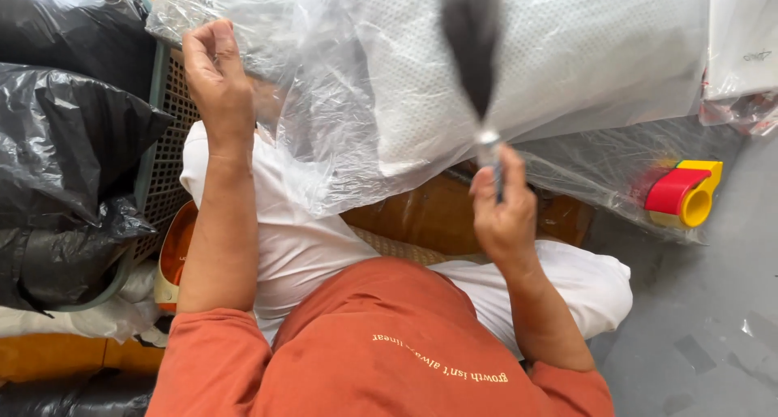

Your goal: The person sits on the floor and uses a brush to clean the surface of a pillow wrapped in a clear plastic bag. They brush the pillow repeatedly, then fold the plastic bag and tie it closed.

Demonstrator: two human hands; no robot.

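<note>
— Where does the plastic bag point(356, 101) sit?
— Across the person's lap, with the padded sheet point(567, 52) inside it.
— And beside it?
— The mesh basket point(166, 141) stands to the left, with the filled bags point(65, 166) beyond it. The tape dispenser point(685, 192) lies on the floor point(697, 303) to the right, by the bag's right edge.

grey floor point(713, 303) | red-yellow tape dispenser point(685, 194) | black bags point(57, 182)
</note>
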